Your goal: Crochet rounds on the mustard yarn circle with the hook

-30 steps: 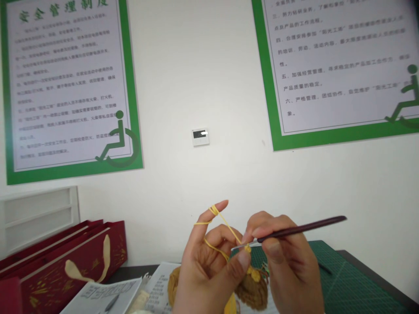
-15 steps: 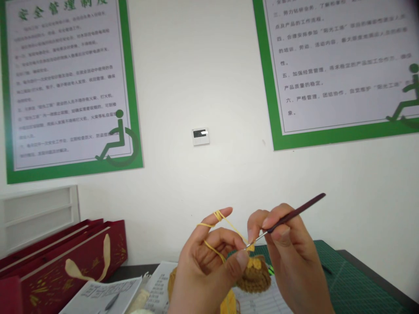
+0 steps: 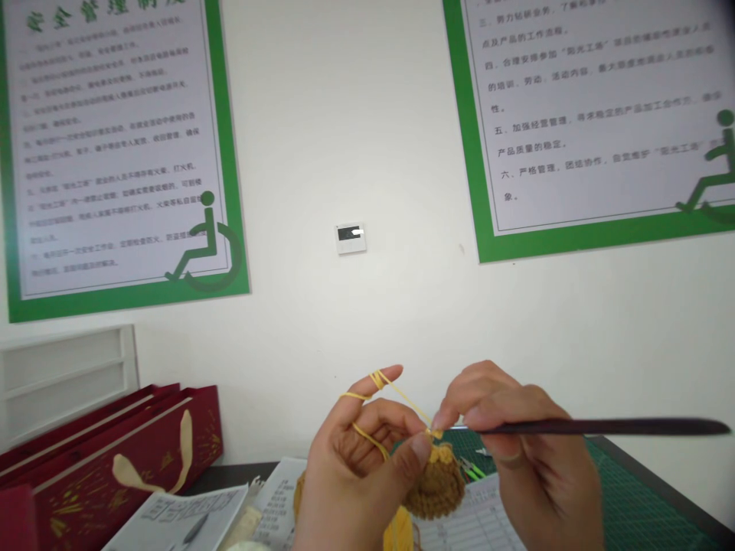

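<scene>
Two bare hands are raised over one dark table, with one small crocheted piece between them, just below the left thumb. It has two colours: a brown body and a yellow top. The left hand is closed in a pinch on the yellow part, thumb against a bent finger, while its index finger points up. Around that finger runs one strand of yellow yarn, wound more than once and stretched down to the pinch; the same yarn also shows lower, across the palm side. The right hand grips one hook by its dark handle, held nearly level, with its thin metal end reaching the yellow stitches. The hook's very tip is too small to make out. Its fingertips come right beside the left thumb.

Below lie at least three sheets of paper, one green cutting mat at the right and something with bright green handles, partly hidden. At the left stand at least two red bags, the front one showing one cream ribbon. On the wall hang two green-edged posters, with one small white panel between them.
</scene>
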Available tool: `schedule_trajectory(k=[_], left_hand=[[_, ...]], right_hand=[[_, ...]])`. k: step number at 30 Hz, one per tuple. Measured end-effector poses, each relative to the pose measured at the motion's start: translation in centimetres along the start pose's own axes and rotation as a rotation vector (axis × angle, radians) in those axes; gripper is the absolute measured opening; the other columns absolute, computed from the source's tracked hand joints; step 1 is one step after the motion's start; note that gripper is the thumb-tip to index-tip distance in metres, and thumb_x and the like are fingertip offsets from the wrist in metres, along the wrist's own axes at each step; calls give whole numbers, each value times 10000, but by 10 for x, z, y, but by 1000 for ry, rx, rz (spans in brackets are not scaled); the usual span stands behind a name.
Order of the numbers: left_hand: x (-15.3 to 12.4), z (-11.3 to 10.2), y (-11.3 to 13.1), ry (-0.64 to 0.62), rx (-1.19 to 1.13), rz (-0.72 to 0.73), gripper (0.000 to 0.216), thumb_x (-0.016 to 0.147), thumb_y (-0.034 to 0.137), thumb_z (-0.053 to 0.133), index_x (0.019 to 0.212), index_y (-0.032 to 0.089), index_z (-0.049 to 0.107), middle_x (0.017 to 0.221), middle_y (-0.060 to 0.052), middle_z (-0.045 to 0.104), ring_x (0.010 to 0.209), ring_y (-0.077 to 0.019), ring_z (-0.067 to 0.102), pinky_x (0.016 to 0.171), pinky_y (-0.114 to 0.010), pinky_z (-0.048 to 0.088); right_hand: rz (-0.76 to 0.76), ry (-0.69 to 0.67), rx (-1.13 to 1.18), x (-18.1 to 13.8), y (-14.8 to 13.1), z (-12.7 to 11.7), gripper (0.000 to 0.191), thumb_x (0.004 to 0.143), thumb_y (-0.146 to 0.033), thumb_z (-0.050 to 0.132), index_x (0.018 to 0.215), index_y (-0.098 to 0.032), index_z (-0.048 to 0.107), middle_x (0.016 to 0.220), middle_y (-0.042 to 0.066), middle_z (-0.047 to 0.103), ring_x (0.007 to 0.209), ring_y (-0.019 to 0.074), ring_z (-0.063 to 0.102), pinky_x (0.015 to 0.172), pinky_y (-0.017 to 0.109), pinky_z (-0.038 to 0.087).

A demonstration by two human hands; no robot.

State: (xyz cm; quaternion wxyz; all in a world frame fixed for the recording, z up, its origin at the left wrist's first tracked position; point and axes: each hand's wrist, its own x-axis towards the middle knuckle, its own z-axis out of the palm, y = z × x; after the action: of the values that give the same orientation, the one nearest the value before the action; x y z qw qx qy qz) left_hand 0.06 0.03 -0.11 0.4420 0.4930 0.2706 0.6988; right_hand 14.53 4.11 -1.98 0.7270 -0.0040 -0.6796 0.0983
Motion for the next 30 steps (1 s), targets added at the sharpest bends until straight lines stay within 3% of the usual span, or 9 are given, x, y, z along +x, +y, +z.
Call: schedule_trajectory(k=[8, 14, 20, 23, 26, 30], left_hand=[[1, -5, 0, -11, -20, -37, 639, 684, 110, 925, 1260, 149, 649, 708, -22, 754, 658, -154, 641, 645, -276, 476], [3, -11, -4, -84, -121, -128, 783, 658, 160, 956, 1353, 200, 598, 766, -17, 742, 682, -165, 656, 638, -274, 481], [1, -7, -3, -72, -185, -123, 740, 658, 147, 962, 1321, 202, 638, 788, -26, 751, 725, -172, 683, 716, -297, 526], [-1, -2, -3, -54, -197, -108, 712, 658, 163, 963, 1299, 194, 655, 778, -23, 752, 697, -161, 676, 681, -276, 529], [-4, 4, -2, 35, -116, -11, 715, 680, 173, 947, 1321, 209, 634, 733, 4, 738, 668, -164, 667, 607, -251, 514], [-6, 10, -2, 116, -24, 110, 848, 708, 154, 913, 1450, 262, 517, 715, 20, 737, 699, -181, 680, 593, -240, 501]], right_hand=[[-237, -179, -245, 8, -5, -5, 140, 1061, -282, 536, 1139, -278, 653, 811, 29, 759, 721, 198, 698, 704, 402, 543], [-192, -53, -134, 0, 0, 4, 241, 1027, -245, 598, 1220, -345, 702, 937, 41, 803, 749, 213, 700, 686, 409, 555], [-95, 33, -40, -11, 16, 12, 263, 962, -172, 667, 1149, -347, 728, 923, 24, 772, 814, 221, 688, 739, 417, 546], [-113, 77, -109, -15, 19, 17, 297, 891, -120, 718, 1076, -351, 738, 905, 23, 734, 794, 219, 673, 686, 392, 558], [-208, 173, -300, -15, 15, 20, 364, 853, -54, 713, 1070, -344, 738, 778, 9, 694, 652, 189, 623, 565, 336, 529], [-338, 122, -443, -14, 8, 20, 279, 873, -75, 712, 1091, -248, 723, 770, 50, 714, 637, 189, 631, 547, 333, 539]])
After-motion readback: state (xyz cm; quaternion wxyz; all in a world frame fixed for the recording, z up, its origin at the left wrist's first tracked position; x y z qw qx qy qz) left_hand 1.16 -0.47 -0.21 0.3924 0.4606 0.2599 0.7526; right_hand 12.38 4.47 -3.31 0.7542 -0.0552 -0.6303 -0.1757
